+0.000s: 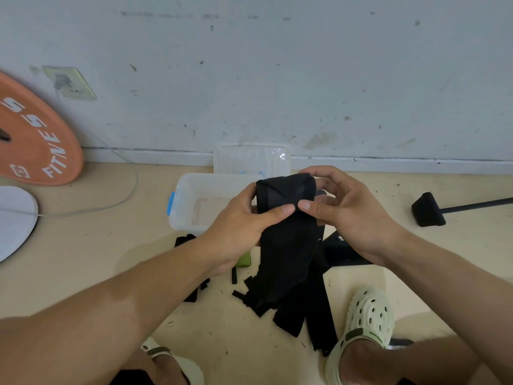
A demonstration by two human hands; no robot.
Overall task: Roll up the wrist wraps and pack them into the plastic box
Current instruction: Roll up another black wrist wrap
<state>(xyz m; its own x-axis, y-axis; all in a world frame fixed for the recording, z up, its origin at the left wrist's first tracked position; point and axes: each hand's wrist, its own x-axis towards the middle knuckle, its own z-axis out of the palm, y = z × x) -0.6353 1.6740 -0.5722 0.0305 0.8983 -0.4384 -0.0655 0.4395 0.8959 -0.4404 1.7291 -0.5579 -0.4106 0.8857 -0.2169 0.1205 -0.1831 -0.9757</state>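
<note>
Both hands hold one black wrist wrap (286, 212) in front of me, above the floor. Its top end is rolled into a thick coil and its loose tail hangs down toward the floor. My left hand (244, 226) grips the coil from the left, thumb pressed on its front. My right hand (347, 207) pinches the coil from the right, fingers curled over its top. Behind the hands, a clear plastic box (191, 201) with a blue latch stands open on the floor. More black wraps (319, 309) lie spread on the floor below the hands.
The box's clear lid (249, 159) leans against the white wall. An orange weight plate (33, 134) leans at the left, with a white disc (14, 218) and a cable below it. A black-footed bar (429, 209) lies at the right. My pale green clogs (366, 323) frame the wraps.
</note>
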